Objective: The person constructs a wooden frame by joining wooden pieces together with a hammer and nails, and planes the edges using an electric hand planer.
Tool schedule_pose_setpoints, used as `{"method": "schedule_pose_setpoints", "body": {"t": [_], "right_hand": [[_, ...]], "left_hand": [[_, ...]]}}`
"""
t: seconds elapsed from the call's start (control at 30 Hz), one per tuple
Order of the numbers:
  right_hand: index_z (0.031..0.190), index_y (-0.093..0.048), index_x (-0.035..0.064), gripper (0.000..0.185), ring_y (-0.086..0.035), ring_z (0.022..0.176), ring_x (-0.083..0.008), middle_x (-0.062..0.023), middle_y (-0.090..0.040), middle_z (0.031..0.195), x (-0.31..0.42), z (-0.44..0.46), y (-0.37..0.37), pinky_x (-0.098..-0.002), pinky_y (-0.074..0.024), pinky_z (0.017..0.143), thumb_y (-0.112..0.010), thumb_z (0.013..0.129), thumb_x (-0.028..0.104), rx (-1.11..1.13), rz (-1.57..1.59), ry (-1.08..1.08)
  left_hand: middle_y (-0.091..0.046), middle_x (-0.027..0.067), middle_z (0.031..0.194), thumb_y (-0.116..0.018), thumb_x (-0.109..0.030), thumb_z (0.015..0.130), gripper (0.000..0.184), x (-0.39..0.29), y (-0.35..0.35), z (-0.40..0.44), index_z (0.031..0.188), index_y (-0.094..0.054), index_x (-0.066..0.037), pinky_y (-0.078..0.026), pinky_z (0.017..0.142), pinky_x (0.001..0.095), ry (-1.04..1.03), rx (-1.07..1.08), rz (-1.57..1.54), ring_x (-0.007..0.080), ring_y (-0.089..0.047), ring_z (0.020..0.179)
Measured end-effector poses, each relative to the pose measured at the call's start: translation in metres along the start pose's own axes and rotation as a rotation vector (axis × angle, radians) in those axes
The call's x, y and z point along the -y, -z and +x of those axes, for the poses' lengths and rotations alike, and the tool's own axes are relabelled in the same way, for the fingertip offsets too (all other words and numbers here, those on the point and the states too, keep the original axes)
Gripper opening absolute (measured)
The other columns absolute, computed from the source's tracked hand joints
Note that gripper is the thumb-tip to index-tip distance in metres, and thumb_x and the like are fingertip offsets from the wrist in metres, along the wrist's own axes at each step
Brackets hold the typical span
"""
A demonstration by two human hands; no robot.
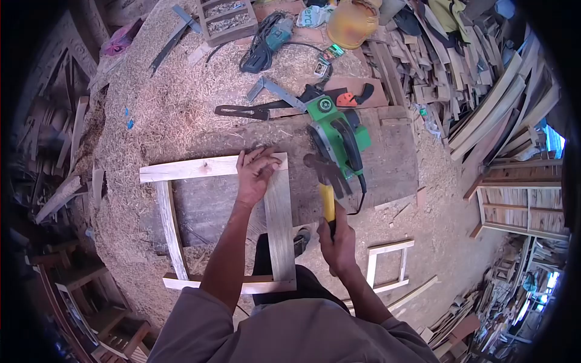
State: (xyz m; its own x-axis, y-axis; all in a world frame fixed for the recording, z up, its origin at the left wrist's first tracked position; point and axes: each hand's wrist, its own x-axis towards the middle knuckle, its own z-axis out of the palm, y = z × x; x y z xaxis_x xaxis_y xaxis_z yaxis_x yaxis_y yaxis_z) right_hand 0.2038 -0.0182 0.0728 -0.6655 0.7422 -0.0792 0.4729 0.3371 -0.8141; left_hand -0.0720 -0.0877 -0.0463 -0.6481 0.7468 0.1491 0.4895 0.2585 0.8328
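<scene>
A rectangular wooden frame (278, 224) lies over the workbench, its near edge close to my body. My left hand (258, 175) is at the frame's top right corner, fingers curled and bunched over the joint; whatever is between them is too small to make out. To the right, my right hand (338, 242) is wrapped round the black and yellow handle of a hammer (328, 199). The hammer's dark head is raised near a green electric planer (342, 136), which rests on the bench.
Behind the frame lie a metal square (275, 92), an orange and black saw (354, 98), a teal power tool (275, 36) and a yellow container (353, 23). Shavings (175, 109) cover the left side. A smaller wooden frame (372, 266) stands at lower right; wood strips (490, 112) pile beyond.
</scene>
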Motion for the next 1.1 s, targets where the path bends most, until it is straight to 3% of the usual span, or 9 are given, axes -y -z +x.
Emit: {"method": "schedule_pose_setpoints", "body": {"t": [0.07, 0.27, 0.57, 0.67, 0.77, 0.87, 0.97, 1.07, 1.1], "right_hand": [[0.161, -0.044, 0.0092, 0.055, -0.072, 0.065, -0.0349, -0.018, -0.071, 0.081, -0.01, -0.003, -0.001, -0.0451, -0.0566, 0.061, -0.06, 0.109, 0.012, -0.006, -0.041, -0.008], [0.164, -0.042, 0.0093, 0.058, -0.074, 0.072, -0.0366, -0.0197, -0.072, 0.088, 0.01, 0.005, 0.005, -0.0451, -0.0573, 0.065, -0.06, 0.109, 0.01, 0.035, -0.004, -0.107], [0.161, -0.052, 0.0072, 0.057, -0.074, 0.075, -0.0399, -0.0235, -0.073, 0.096, 0.024, 0.016, -0.007, -0.045, -0.0566, 0.065, -0.067, 0.106, 0.005, -0.072, -0.007, 0.382], [0.157, -0.057, 0.0066, 0.054, -0.074, 0.074, -0.0384, -0.0233, -0.073, 0.096, -0.003, 0.025, -0.024, -0.0443, -0.0563, 0.064, -0.069, 0.104, 0.005, -0.029, -0.147, 0.36], [0.167, -0.048, 0.0168, 0.07, -0.071, 0.064, -0.0358, -0.0166, -0.071, 0.085, -0.006, 0.038, -0.03, -0.0479, -0.0557, 0.058, -0.071, 0.101, 0.007, 0.052, -0.339, 0.324], [0.169, -0.046, 0.0213, 0.073, -0.07, 0.062, -0.0373, -0.0166, -0.069, 0.079, 0.013, 0.036, -0.024, -0.0486, -0.0553, 0.057, -0.07, 0.102, 0.008, -0.013, -0.15, 0.33], [0.166, -0.051, 0.0166, 0.063, -0.071, 0.066, -0.0382, -0.0204, -0.07, 0.08, 0.01, 0.03, -0.027, -0.0443, -0.0562, 0.062, -0.067, 0.106, 0.009, -0.099, -0.084, 0.442], [0.17, -0.044, 0.0207, 0.07, -0.069, 0.06, -0.0385, -0.0195, -0.068, 0.077, -0.005, 0.035, -0.03, -0.0506, -0.0551, 0.059, -0.066, 0.105, 0.009, 0.063, -0.354, 0.325], [0.171, -0.043, 0.0207, 0.069, -0.069, 0.061, -0.0347, -0.0179, -0.068, 0.076, -0.003, 0.036, -0.028, -0.0471, -0.0552, 0.06, -0.065, 0.106, 0.009, 0.069, -0.3, 0.288]], "left_hand": [[-0.075, -0.0038, 0.145, -0.076, -0.025, 0.102, 0.011, -0.002, 0.002, -0.003, 0.109, -0.084, -0.024, -0.011, 0.133, 0.0529, -0.007, 0.012, 0.004, 0.0229, -0.053, 0.146], [-0.074, -0.0035, 0.146, -0.075, -0.025, 0.102, 0.011, 0.003, -0.001, -0.001, 0.109, -0.084, -0.024, -0.011, 0.133, 0.0524, -0.031, -0.012, 0.022, 0.0227, -0.053, 0.146], [-0.074, -0.0018, 0.145, -0.08, -0.025, 0.098, 0.012, 0.004, -0.001, -0.007, 0.108, -0.084, -0.022, -0.013, 0.133, 0.0541, -0.093, -0.01, 0.101, 0.0241, -0.052, 0.148], [-0.074, 0.001, 0.145, -0.082, -0.02, 0.094, 0.014, 0.005, -0.001, -0.006, 0.107, -0.083, -0.019, -0.015, 0.133, 0.0536, -0.092, 0.003, 0.118, 0.0246, -0.051, 0.151], [-0.073, -0.0017, 0.146, -0.083, -0.018, 0.091, 0.014, 0.007, -0.003, -0.009, 0.106, -0.083, -0.018, -0.016, 0.133, 0.0539, -0.103, -0.003, 0.147, 0.0243, -0.051, 0.151], [-0.073, -0.005, 0.147, -0.083, -0.017, 0.09, 0.015, 0.011, -0.004, -0.007, 0.105, -0.083, -0.02, -0.016, 0.133, 0.054, -0.104, -0.021, 0.139, 0.0237, -0.051, 0.15], [-0.074, -0.007, 0.145, -0.083, -0.018, 0.09, 0.016, 0.017, -0.007, -0.008, 0.106, -0.084, -0.023, -0.017, 0.132, 0.0541, -0.109, -0.024, 0.151, 0.0224, -0.053, 0.148], [-0.074, -0.0075, 0.144, -0.083, -0.018, 0.089, 0.015, 0.011, -0.004, -0.006, 0.104, -0.084, -0.022, -0.017, 0.132, 0.0537, -0.107, -0.024, 0.141, 0.0212, -0.052, 0.149], [-0.074, -0.0081, 0.144, -0.083, -0.018, 0.089, 0.013, 0.009, -0.004, -0.006, 0.102, -0.084, -0.021, -0.017, 0.132, 0.0536, -0.105, -0.028, 0.128, 0.0208, -0.052, 0.149]]}}
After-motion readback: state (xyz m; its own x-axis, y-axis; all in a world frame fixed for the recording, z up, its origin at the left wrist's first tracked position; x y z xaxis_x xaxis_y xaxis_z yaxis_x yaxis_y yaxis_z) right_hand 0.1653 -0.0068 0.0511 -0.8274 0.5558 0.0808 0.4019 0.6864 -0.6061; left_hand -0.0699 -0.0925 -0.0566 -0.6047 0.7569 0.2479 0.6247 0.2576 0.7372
